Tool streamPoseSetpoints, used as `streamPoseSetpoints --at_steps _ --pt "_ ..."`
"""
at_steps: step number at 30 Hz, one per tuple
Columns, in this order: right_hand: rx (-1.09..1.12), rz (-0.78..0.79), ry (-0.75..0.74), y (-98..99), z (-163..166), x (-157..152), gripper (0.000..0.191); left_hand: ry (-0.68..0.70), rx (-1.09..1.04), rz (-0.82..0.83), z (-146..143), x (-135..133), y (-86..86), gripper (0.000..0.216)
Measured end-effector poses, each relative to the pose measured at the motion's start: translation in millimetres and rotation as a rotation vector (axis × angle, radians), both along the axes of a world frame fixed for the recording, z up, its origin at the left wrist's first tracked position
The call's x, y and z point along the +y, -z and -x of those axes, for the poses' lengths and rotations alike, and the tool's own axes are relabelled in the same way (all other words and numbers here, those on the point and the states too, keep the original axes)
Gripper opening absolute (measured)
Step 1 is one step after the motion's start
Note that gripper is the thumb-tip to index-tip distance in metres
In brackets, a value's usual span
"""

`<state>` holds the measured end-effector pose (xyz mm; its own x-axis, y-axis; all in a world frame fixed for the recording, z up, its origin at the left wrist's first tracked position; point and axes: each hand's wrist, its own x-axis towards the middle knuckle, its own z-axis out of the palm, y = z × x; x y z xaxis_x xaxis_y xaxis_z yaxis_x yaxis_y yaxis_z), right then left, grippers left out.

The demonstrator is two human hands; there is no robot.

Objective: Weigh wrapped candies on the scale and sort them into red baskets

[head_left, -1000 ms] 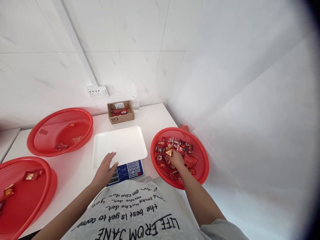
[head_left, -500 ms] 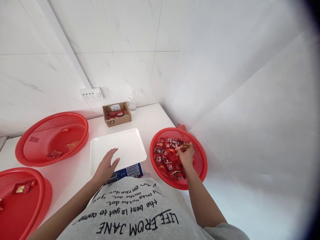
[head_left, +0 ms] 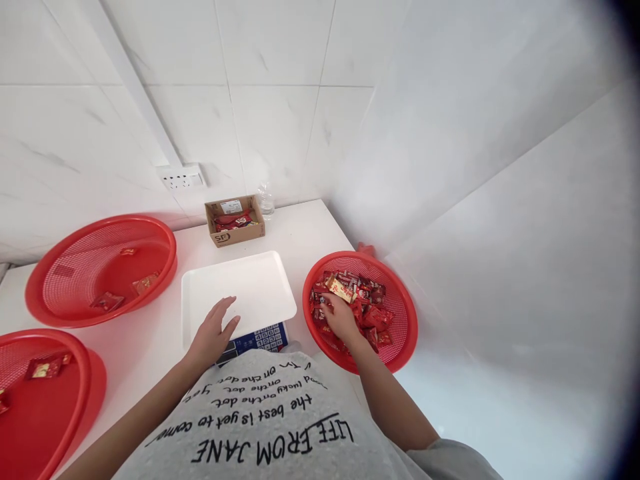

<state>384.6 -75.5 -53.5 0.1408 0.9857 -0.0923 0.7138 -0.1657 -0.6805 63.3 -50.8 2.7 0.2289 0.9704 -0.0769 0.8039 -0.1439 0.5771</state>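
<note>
- The room is a corner of white marbled wall tiles (head_left: 280,100). One wall runs behind the desk and another closes in on my right.
- The desk (head_left: 300,230) is white and smooth and is pushed into that corner.
- Two red mesh baskets sit on my left. The far basket (head_left: 75,280) holds a few scattered packets, and the near basket (head_left: 30,427), cut by the frame edge, holds a couple more.
- A third red basket (head_left: 405,327) stands on the right end of the desk, close to the side wall, and carries a heap of red packets (head_left: 373,313).
- A white tray (head_left: 240,290) lies bare between the baskets on top of a scale (head_left: 257,339), whose blue keypad shows at the near edge.
- A small cardboard box (head_left: 235,235) stands at the back of the desk with red wrappers inside.
- My left hand (head_left: 213,333) lies flat with its fingers spread loosely, at the near edge of the tray above the keypad, and holds nothing.
- My right hand (head_left: 340,319) is down in the right basket with its fingers closed on one packet.
- A clear bottle (head_left: 267,200) stands by the wall, just beside the box.
- A white socket (head_left: 180,178) is set in the back wall.
- The held packet (head_left: 340,288), red and gold, sits at my fingertips just above the heap.
</note>
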Motion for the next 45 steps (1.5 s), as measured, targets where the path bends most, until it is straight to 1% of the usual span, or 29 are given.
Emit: streamPoseSetpoints --at_steps 2,4,6,8,11,13,15,17,21,23,24,26,28,29,31,34,36,38,41,42,45 --pt "-0.065 0.117 -0.140 12.8 9 1 0.045 0.006 -0.002 0.001 -1 0 1.4 0.045" --pt "-0.180 0.231 -0.179 23.7 13 3 0.050 0.017 -0.007 0.011 -3 -1 2.0 0.045" --pt "-0.296 0.328 -0.151 31.2 14 6 0.053 0.029 -0.015 0.021 -4 -2 2.5 0.045" --pt "-0.376 0.370 -0.098 35.3 11 8 0.057 0.038 -0.021 0.026 -5 -4 3.1 0.044" --pt "-0.374 0.316 -0.023 37.6 5 10 0.055 0.041 -0.033 0.035 -3 -6 4.4 0.043" --pt "-0.254 0.230 0.042 38.3 3 10 0.052 0.040 -0.040 0.048 -1 -7 5.7 0.044" --pt "-0.054 0.143 0.128 39.0 1 10 0.049 0.037 -0.047 0.052 0 -8 7.0 0.043" --pt "0.108 0.095 0.194 39.4 -2 11 0.043 0.038 -0.054 0.045 1 -8 8.1 0.043" --pt "0.238 0.072 0.280 35.2 -15 11 0.034 0.038 -0.061 0.046 0 -10 5.9 0.041" --pt "0.302 0.076 0.331 28.4 -22 8 0.036 0.027 -0.081 0.064 -2 -10 2.0 0.041" --pt "0.384 0.085 0.362 23.4 -25 6 0.039 0.020 -0.100 0.079 -3 -10 -0.5 0.040" --pt "0.678 0.101 0.437 9.8 -28 0 0.043 -0.006 -0.158 0.138 -9 -10 -6.5 0.039" --pt "1.068 0.099 0.499 -7.4 -25 -6 0.044 -0.032 -0.263 0.243 -19 -9 -14.1 0.038" --pt "1.220 0.097 0.498 -16.7 -20 -9 0.043 -0.037 -0.337 0.310 -25 -9 -18.7 0.037" --pt "1.416 0.123 0.451 -35.0 -6 -11 0.041 -0.028 -0.515 0.457 -39 -10 -29.1 0.037" --pt "1.581 0.228 0.317 -56.2 23 -11 0.037 -0.033 -0.768 0.678 -59 -11 -44.2 0.045" --pt "1.646 0.310 0.230 -64.1 44 -8 0.034 -0.066 -0.895 0.766 -69 -11 -50.0 0.050" --pt "1.700 0.414 0.175 -67.2 63 -4 0.029 -0.078 -0.978 0.754 -75 -10 -51.0 0.047" --pt "1.791 0.562 0.167 -66.2 84 1 0.018 -0.135 -1.011 0.652 -72 -7 -46.6 0.035" --pt "1.825 0.592 0.177 -65.6 88 2 0.020 -0.169 -1.011 0.633 -70 -5 -44.6 0.033" --pt "1.892 0.636 0.190 -65.2 94 3 0.039 -0.278 -1.029 0.634 -59 -2 -38.6 0.033"
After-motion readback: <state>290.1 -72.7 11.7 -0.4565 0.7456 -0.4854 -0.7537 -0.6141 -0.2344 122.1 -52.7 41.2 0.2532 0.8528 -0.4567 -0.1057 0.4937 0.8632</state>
